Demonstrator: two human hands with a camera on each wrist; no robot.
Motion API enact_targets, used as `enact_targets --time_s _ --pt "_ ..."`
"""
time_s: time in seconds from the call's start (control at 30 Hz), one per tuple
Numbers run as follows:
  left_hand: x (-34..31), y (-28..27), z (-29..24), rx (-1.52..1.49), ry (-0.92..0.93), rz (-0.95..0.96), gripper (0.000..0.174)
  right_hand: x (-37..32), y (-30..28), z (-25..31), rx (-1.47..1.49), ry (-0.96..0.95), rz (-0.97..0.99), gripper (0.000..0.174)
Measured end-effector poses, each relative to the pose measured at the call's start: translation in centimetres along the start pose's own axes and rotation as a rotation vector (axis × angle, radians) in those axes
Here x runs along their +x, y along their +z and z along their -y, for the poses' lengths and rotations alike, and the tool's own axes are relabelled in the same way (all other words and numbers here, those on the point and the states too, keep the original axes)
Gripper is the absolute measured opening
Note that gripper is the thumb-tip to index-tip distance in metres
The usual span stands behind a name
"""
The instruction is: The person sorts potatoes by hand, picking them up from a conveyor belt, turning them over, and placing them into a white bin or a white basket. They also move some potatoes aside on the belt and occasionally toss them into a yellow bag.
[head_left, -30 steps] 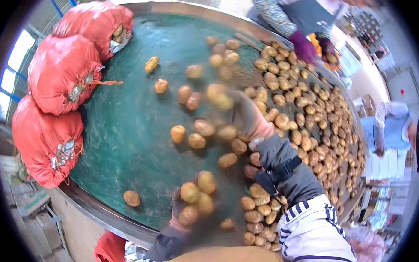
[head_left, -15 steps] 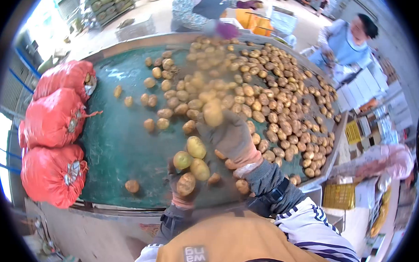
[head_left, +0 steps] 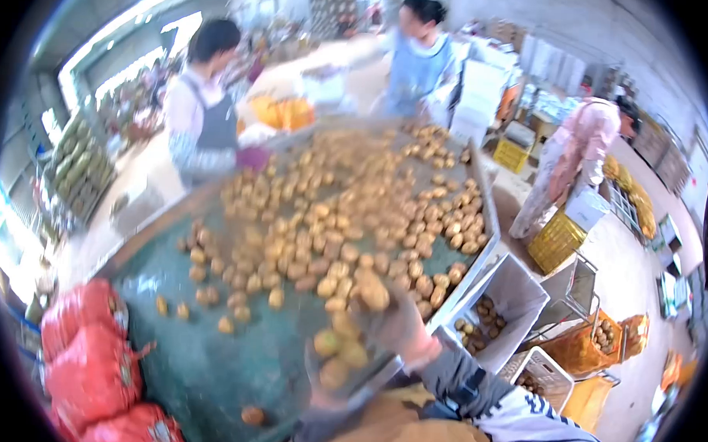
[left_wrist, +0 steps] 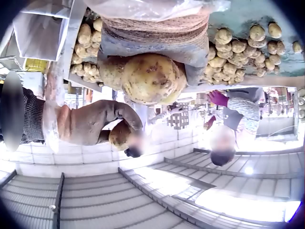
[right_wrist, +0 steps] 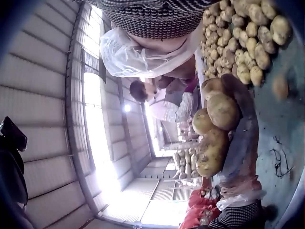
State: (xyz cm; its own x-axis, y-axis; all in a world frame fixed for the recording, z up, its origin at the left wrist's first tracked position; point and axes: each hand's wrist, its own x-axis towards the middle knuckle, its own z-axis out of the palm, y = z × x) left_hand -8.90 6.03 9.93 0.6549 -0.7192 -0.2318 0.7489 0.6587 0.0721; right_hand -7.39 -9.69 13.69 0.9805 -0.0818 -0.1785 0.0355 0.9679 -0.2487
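Note:
My gloved left hand (right_wrist: 243, 136) holds several potatoes (right_wrist: 222, 112) in a cluster along its palm, fingers bent around them. The left wrist view shows one large, brown-spotted potato (left_wrist: 149, 78) of this cluster up close. To the right of that cluster, my gloved right hand (head_left: 397, 322) grips a single potato (head_left: 371, 290) above the table. In the left wrist view, the right fingers curl over this potato (left_wrist: 119, 135). Beyond both hands, a large spread of loose potatoes (head_left: 323, 220) covers the far part of the green-topped table (head_left: 185, 355). Motion blurs the left hand in the head view.
Red sacks (head_left: 91, 375) stand along the table's left edge, near a lone potato (head_left: 254, 415). At right are a lined bin (head_left: 515, 285) and a white crate (head_left: 548, 368), both holding potatoes. Two people (head_left: 206, 107) stand across the table; another person (head_left: 579, 143) bends at right.
The head view has swung up and rightward. My right hand moved from among the loose potatoes toward the left hand, with one potato gripped. The left hand still holds its cluster.

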Motion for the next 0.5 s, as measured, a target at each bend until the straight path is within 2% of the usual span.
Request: enact_targets --time_s 0.03,0.13,0.17,0.23,0.3,0.33,0.37,0.43,0.47,0.5 --pt "0.1 -0.6 0.4 0.019 -0.029 -0.005 0.045 -1.6 0.5 0.3 -0.017 -0.043 -0.165 0.035" --pt "0.9 -1.0 1.4 0.075 -0.107 -0.018 0.044 -5.0 -3.9 2.6 -0.045 -0.112 -0.104 0.033" --pt "1.1 -0.9 1.8 0.093 -0.133 -0.021 0.044 -6.3 -5.4 3.5 -0.135 -0.175 -0.196 0.031" --pt "1.5 -0.4 3.0 0.133 -0.194 -0.015 0.044 -9.3 -8.0 5.3 -0.055 -0.278 -0.357 0.030" --pt "1.6 -0.1 4.6 0.175 -0.255 -0.009 0.043 -13.0 -14.0 7.6 0.275 -0.144 -0.058 0.043" --pt "1.8 0.1 5.4 0.196 -0.280 -0.005 0.043 -15.8 -10.1 7.8 0.184 -0.288 -0.270 0.035" --pt "1.9 0.1 6.2 0.218 -0.302 -0.004 0.043 -18.0 -12.6 8.8 0.200 -0.269 -0.158 0.036" --pt "2.5 0.1 7.9 0.277 -0.351 0.001 0.042 -21.4 -10.0 8.8 0.093 -0.503 -0.610 0.038" --pt "2.8 0.0 8.9 0.316 -0.386 0.000 0.042 -23.2 -20.8 9.7 0.003 -0.538 -0.356 0.046" --pt "3.2 -0.3 10.0 0.359 -0.412 -0.002 0.042 -25.0 -18.0 9.4 0.068 -0.620 -0.520 0.039"
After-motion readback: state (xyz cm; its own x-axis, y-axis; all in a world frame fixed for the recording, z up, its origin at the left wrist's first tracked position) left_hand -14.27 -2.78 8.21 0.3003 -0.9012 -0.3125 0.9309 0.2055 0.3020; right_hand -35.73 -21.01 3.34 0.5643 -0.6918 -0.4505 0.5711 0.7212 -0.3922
